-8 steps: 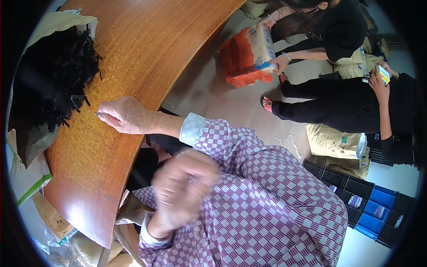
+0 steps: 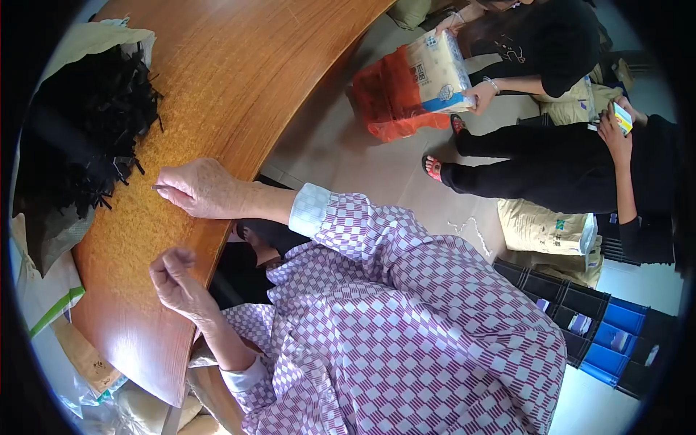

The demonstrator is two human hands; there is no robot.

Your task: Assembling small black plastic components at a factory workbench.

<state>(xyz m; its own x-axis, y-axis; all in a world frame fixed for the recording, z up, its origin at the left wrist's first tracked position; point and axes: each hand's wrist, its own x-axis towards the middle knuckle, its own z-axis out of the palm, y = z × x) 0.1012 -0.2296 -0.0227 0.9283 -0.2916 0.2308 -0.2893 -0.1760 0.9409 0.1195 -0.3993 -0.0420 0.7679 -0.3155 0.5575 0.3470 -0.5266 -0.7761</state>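
Note:
Over the brown wooden table (image 2: 239,65), my right hand (image 2: 206,190) is closed, palm down. A thin greyish strip (image 2: 161,187) sticks out between its thumb and forefinger; its kind is too small to tell. My left hand (image 2: 181,286), nearer the table's front edge, has curled fingers with blurred tips; what they hold, if anything, does not show. Left of my right hand lies a heap of short black strips (image 2: 94,130), spilling from a pale sack (image 2: 87,42) onto the tabletop.
At upper right a person holds a red-and-white plastic-wrapped pack (image 2: 420,83); another in black holds a small box (image 2: 622,119). Yellowish sacks (image 2: 540,225) and black and blue bins (image 2: 612,341) stand on the floor. Bags and papers (image 2: 80,348) crowd the table's lower left.
My left hand has moved left, from in front of my chest to over the table. My right hand stays nearly still. The person's red-and-white pack has tilted and shifted slightly right.

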